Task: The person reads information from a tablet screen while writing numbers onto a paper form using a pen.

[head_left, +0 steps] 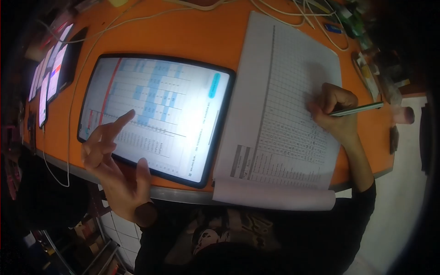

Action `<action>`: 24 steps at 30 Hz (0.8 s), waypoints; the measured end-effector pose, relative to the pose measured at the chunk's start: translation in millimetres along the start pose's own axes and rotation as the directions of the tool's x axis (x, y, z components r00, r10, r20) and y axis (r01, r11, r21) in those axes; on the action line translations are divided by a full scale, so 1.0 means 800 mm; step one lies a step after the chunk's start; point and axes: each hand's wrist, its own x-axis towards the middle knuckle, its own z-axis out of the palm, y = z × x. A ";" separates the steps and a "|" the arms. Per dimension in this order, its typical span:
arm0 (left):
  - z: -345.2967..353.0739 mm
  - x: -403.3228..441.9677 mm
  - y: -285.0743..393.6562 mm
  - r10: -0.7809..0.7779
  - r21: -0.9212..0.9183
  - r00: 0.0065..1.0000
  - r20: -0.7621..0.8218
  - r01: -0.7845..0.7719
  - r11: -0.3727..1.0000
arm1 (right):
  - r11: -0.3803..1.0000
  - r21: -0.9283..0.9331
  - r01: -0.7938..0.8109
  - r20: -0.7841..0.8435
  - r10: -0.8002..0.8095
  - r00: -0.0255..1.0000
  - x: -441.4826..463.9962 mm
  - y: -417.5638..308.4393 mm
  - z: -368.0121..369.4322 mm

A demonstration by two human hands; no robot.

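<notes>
A tablet (pixel 192 123) lies on the orange table, its bright screen showing a table with blue cells. Over its lower left part is my left hand (pixel 112 165), empty, with the index finger stretched onto or just above the screen and the thumb apart. To the right of the tablet lies a large sheet of paper (pixel 284 114) printed with a grid and partly filled with handwriting; its near edge is rolled up. My right hand (pixel 334 110) is closed around a pen (pixel 357 109) and rests on the right part of the sheet.
Several lit phones (pixel 54 73) stand or lie at the far left. White cables (pixel 87 68) run across the orange table (pixel 201 34) and hang over its left edge. At the top right are a blue object (pixel 333 29) and blurred clutter.
</notes>
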 end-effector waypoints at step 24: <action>-0.003 -0.001 -0.002 0.008 0.093 1.000 0.019 -0.010 0.996 | 0.999 -0.012 0.048 0.041 -0.048 0.998 0.002 0.001 -0.008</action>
